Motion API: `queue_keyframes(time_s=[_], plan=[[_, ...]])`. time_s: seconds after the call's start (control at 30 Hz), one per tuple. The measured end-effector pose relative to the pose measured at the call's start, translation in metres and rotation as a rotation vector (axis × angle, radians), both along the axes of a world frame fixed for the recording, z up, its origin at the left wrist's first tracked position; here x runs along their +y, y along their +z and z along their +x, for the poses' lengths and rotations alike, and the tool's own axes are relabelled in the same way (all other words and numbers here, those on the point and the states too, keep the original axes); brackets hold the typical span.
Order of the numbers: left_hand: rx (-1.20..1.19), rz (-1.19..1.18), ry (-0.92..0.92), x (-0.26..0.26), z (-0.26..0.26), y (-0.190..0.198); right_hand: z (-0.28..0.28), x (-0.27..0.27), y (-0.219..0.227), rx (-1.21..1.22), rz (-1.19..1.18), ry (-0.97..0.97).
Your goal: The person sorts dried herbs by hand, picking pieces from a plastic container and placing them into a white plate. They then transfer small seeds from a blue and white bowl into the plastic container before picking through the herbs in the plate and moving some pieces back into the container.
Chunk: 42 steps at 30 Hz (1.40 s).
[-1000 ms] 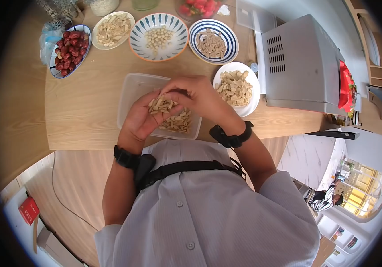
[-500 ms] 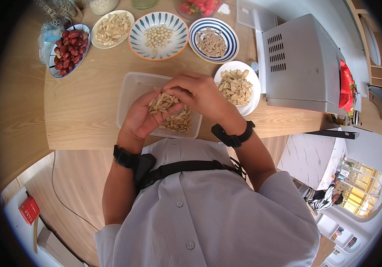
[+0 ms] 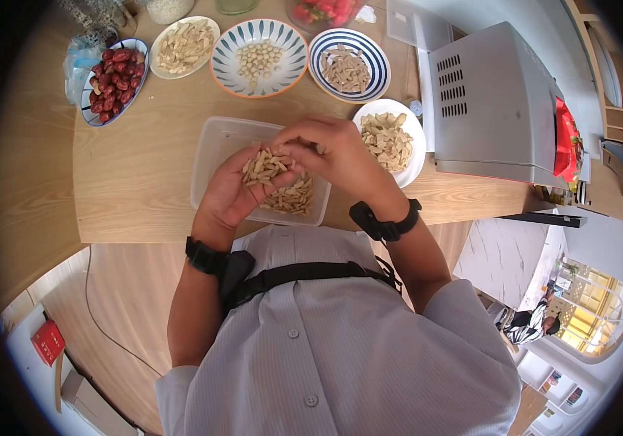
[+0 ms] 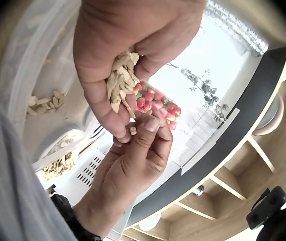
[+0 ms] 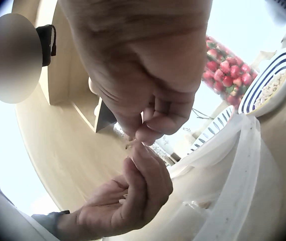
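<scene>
My left hand (image 3: 226, 190) is cupped palm-up over a translucent plastic box (image 3: 201, 163), its curled fingers holding a heap of pale dried slices (image 3: 263, 167). More slices (image 3: 293, 200) lie in the box beneath. Reaching in from the right, my right hand (image 3: 339, 154) has its thumb and fingertips right at the left fingertips. In the left wrist view a small pale piece (image 4: 133, 130) shows where the two hands' fingertips meet. The right wrist view shows a thin bit (image 5: 129, 146) pinched by the right hand there.
A white plate of dried slices (image 3: 385, 138) stands right of the box. Behind are a blue-striped plate (image 3: 383, 81), a petal-patterned plate (image 3: 221, 71), a cream plate of slices (image 3: 184, 48) and red dates (image 3: 117, 78). A grey appliance (image 3: 486, 123) stands at right, strawberries (image 3: 319, 11) at the back.
My right hand has shifted slightly to the right, its fingers drawn a little apart from the left palm, uncovering more of the slices there. The left hand stays nearly still.
</scene>
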State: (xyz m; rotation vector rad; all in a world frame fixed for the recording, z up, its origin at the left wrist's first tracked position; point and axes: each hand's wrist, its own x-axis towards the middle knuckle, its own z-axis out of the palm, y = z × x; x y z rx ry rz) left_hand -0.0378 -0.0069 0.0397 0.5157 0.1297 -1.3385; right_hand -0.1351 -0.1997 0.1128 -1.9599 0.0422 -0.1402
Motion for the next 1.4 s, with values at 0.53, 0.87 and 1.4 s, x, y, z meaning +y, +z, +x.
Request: queue_keyframes(time_s=[0.53, 0.87, 1.4], plan=[[0.073, -0.052, 0.027, -0.002, 0.000, 0.004, -0.001, -0.037, -0.031, 0.128, 0.456, -0.199], [0.058, -0.062, 0.038, 0.000, 0.001, 0.001, 0.013, -0.063, -0.032, 0.007, 0.296, -0.349], [0.099, -0.112, 0.081, 0.000, 0.002, 0.004, 0.038, -0.139, -0.049, -0.106, -0.847, -0.381]])
